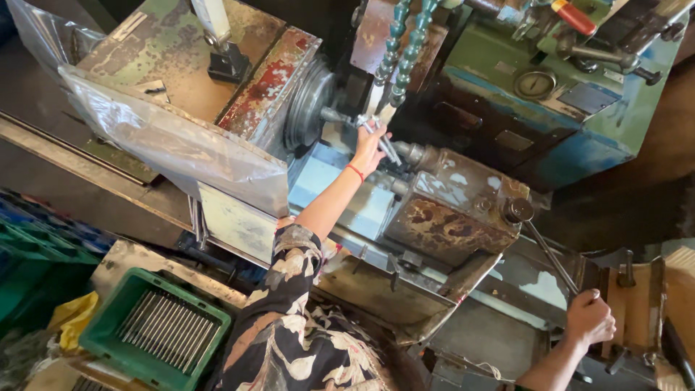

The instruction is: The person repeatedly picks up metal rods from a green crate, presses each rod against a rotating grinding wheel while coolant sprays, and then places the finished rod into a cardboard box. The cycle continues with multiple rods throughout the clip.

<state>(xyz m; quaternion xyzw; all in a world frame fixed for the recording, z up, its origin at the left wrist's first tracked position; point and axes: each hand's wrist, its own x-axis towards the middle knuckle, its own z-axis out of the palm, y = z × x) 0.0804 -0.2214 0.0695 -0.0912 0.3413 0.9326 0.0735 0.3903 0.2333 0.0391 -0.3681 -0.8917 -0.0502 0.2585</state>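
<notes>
I look down on an old lathe with worn, rusty paint. My left hand, with a red band at the wrist, reaches forward and grips a thin metal rod beside the round chuck. Two segmented green coolant hoses hang just above that hand. My right hand is closed around the end of a long metal lever that runs up to a pivot on the rusty carriage block.
A green plastic crate holding several thin metal rods sits at lower left. A clear plastic sheet drapes over the lathe's headstock. A blue-green machine body with a round gauge stands at upper right. Yellow cloth lies at far lower left.
</notes>
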